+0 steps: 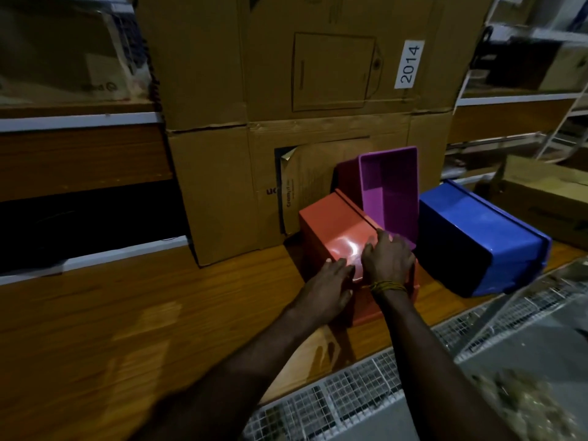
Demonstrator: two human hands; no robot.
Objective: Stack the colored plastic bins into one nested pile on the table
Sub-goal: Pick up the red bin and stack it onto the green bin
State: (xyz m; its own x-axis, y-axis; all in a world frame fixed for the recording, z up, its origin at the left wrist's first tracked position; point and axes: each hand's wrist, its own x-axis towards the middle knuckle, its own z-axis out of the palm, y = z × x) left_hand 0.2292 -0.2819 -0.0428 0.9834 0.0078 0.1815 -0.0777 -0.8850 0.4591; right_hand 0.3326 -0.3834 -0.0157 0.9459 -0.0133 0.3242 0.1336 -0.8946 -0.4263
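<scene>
An orange-red bin (331, 224) lies on the wooden table (127, 313), its flat side up. My left hand (331, 286) rests on its near left corner, fingers spread. My right hand (388, 261), a yellow band at the wrist, lies flat on its near right part. Behind it a purple bin (391, 192) stands tipped with its opening toward me. A dark red bin (346, 175) shows partly behind the purple one. A blue bin (477, 240) lies on its side at the right, near the table edge.
Two big cardboard boxes (286, 90) are stacked right behind the bins. Shelves with more boxes (63, 58) run along the left and right. A wire-mesh surface (350, 393) lies below the table's front edge. Another flat carton (547, 192) sits at far right.
</scene>
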